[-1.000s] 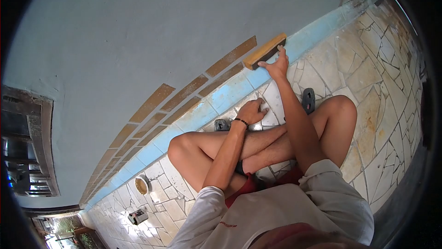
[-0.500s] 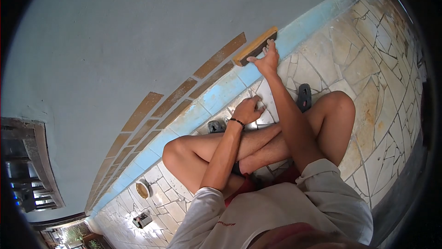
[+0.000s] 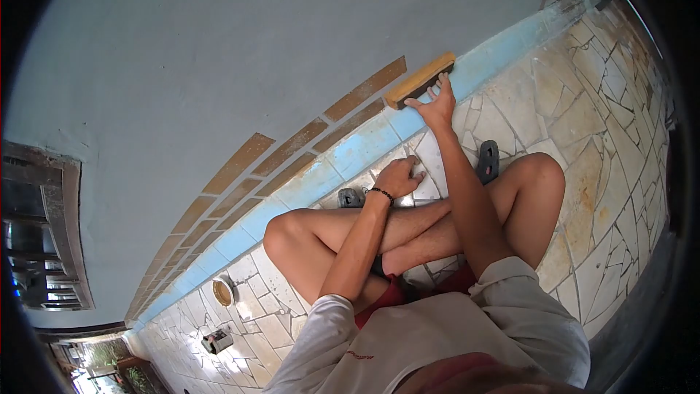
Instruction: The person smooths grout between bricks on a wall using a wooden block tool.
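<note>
My right hand (image 3: 437,104) reaches to the foot of the wall and grips an oblong, brick-shaped block (image 3: 421,80), with the thumb at one end and the fingers toward the other. Its yellow side is toward the wall and its dark side toward the hand. The block lies at the wall's lower edge, beside brown brick-shaped marks (image 3: 366,88) in rows on the grey wall. My left hand (image 3: 398,178), with a dark beaded bracelet at the wrist, rests low over the floor near my crossed legs. Its fingers are loosely bent and apart, holding nothing visible.
A light blue strip (image 3: 364,140) runs along the wall base above the stone-tiled floor (image 3: 558,113). Dark sandals (image 3: 488,161) lie by my legs. A round container with brown contents (image 3: 223,292) and a small can-like item (image 3: 216,341) stand farther left. A window (image 3: 44,226) is at far left.
The whole view has shifted slightly, with the wall and marks appearing farther right. The block shows more of its yellow side. My left hand stays in about the same place.
</note>
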Demonstrator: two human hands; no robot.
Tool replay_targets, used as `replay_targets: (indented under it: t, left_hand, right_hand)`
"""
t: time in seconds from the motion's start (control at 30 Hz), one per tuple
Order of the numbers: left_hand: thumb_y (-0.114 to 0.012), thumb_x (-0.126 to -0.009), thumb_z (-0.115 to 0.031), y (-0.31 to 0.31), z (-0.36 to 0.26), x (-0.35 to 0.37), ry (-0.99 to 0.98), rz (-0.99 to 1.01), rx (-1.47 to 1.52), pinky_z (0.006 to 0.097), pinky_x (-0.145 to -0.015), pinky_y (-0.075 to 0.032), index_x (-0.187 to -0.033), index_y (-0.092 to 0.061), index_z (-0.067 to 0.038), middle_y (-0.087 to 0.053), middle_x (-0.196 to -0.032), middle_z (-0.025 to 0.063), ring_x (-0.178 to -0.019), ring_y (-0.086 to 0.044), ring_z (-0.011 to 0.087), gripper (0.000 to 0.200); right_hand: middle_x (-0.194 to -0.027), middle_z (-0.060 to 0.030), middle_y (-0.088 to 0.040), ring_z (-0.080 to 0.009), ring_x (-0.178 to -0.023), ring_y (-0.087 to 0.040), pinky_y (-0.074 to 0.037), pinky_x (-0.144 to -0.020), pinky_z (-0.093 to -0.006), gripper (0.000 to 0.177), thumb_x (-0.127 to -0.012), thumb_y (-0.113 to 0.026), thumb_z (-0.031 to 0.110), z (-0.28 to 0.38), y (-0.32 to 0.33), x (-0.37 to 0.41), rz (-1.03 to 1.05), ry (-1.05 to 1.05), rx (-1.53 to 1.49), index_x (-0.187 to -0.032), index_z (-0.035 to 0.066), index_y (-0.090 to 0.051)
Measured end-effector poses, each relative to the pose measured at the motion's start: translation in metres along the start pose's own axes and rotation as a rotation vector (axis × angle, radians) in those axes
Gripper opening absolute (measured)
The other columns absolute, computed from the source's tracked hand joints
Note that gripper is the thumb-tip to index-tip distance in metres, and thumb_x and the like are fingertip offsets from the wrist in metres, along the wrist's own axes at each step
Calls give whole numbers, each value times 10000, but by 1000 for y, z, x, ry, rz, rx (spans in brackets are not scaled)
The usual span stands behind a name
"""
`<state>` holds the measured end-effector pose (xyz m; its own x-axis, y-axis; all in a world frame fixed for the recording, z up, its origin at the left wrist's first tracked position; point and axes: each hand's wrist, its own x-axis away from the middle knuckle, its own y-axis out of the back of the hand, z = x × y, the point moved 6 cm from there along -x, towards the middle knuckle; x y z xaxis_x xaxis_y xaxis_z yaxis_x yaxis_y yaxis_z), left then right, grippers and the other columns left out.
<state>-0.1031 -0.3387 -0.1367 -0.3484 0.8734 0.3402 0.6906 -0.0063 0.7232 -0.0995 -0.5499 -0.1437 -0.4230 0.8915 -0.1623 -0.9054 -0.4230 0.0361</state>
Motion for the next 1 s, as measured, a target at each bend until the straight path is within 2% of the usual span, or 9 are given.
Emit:
replay_targets:
  t: [0.2, 0.4, 0.5, 0.53, 0.6, 0.7, 0.8, 0.9, 1.0]
  left_hand:
    - [-680, -950, -380, -7, -3, -7, -43, 17, 32, 484, -900, -537, -1287, -639, -3, -726, -1045, 264, -1018, -696, 424, 508]
    - [-684, -918, -384, -4, -3, 0, -17, -14, -12, 505, -919, -537, -1250, -659, -13, -733, -1041, 264, -1046, -688, 435, 498]
    - [-686, -917, -389, -9, 1, -1, -46, -21, -22, 505, -925, -536, -1249, -658, -7, -731, -1057, 270, -1059, -685, 441, 507]
    - [-689, -931, -396, -12, 4, -2, -70, -29, -51, 490, -881, -541, -1285, -647, -1, -735, -1013, 259, -990, -705, 428, 532]
    - [-694, -922, -396, -16, 10, -4, -70, -25, -62, 486, -866, -540, -1280, -648, 8, -735, -1002, 257, -973, -706, 423, 541]
    - [-701, -910, -399, -19, 13, -4, -60, -32, -44, 474, -840, -540, -1275, -651, 22, -736, -986, 253, -942, -710, 407, 559]
    - [-692, -922, -406, -17, 11, -1, -51, -22, -43, 470, -858, -542, -1283, -652, 14, -735, -993, 254, -953, -709, 410, 555]
    - [-678, -923, -408, -17, 10, 0, -28, 21, -48, 493, -932, -542, -1277, -652, -14, -739, -1062, 261, -1054, -698, 423, 530]
    - [-681, -938, -401, -17, 9, -1, -30, 5, -40, 484, -887, -542, -1286, -645, 2, -731, -1012, 259, -999, -701, 420, 533]
  right_hand:
    - [-1611, -271, -332, -389, -1418, -484, -542, -1109, -415, 1308, -582, -1004, 18, 14, -3, 2, -5, -182, -1, -1592, -90, -181]
    - [-1580, -252, -354, -355, -1395, -483, -554, -1096, -415, 1357, -546, -1028, 52, 1, -3, -6, -37, -11, 112, -1598, -76, -180]
    - [-1533, -244, -383, -356, -1375, -483, -554, -1093, -400, 1310, -520, -1049, 115, 2, 2, -9, -49, 5, 111, -1553, -66, -263]
    - [-1525, -244, -383, -361, -1376, -476, -553, -1091, -400, 1285, -517, -1053, 137, 7, 6, -9, -36, 5, 176, -1529, -60, -286]
    - [-1509, -243, -381, -370, -1379, -463, -552, -1088, -398, 1235, -510, -1060, 181, 16, 11, -10, -12, -2, 303, -1481, -48, -331]
    - [-1539, -254, -345, -391, -1401, -437, -543, -1092, -410, 1171, -518, -1059, 220, 23, 13, -10, 40, -23, 335, -1427, -27, -363]
    - [-1493, -250, -364, -375, -1362, -482, -563, -1088, -456, 1256, -526, -1053, 153, 13, 11, -11, 22, 56, 270, -1487, -68, -276]
    - [-1512, -266, -362, -378, -1379, -473, -566, -1083, -453, 1303, -540, -1050, 147, 6, 13, -12, 38, 55, 198, -1533, -76, -235]
    - [-1574, -300, -337, -387, -1407, -477, -547, -1103, -419, 1378, -569, -1033, 125, 4, 11, -6, 21, 66, 96, -1592, -81, -132]
